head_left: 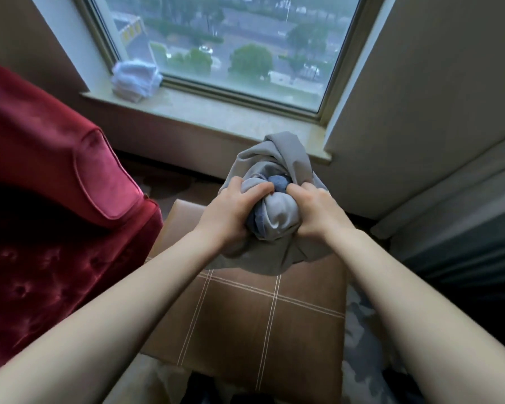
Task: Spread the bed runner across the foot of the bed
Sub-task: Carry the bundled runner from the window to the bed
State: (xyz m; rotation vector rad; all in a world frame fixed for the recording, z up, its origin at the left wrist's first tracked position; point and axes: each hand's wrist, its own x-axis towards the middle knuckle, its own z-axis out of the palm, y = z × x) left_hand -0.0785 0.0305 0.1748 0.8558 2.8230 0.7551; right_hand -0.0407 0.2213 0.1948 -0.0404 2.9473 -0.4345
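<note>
A bunched grey bed runner (277,167) with a blue underside showing in its folds is held up over a brown stool. My left hand (231,208) grips the bundle from the left, fingers curled into the cloth. My right hand (318,211) grips it from the right in the same way. The lower part of the cloth hangs down and touches the stool's top. No bed is visible in this view.
The brown padded stool (254,316) with pale stitched lines stands below my arms. A red velvet armchair (50,182) fills the left. A window with a stone sill (216,112) lies ahead, folded white towels (136,80) on its left end. A grey curtain (438,112) hangs at the right.
</note>
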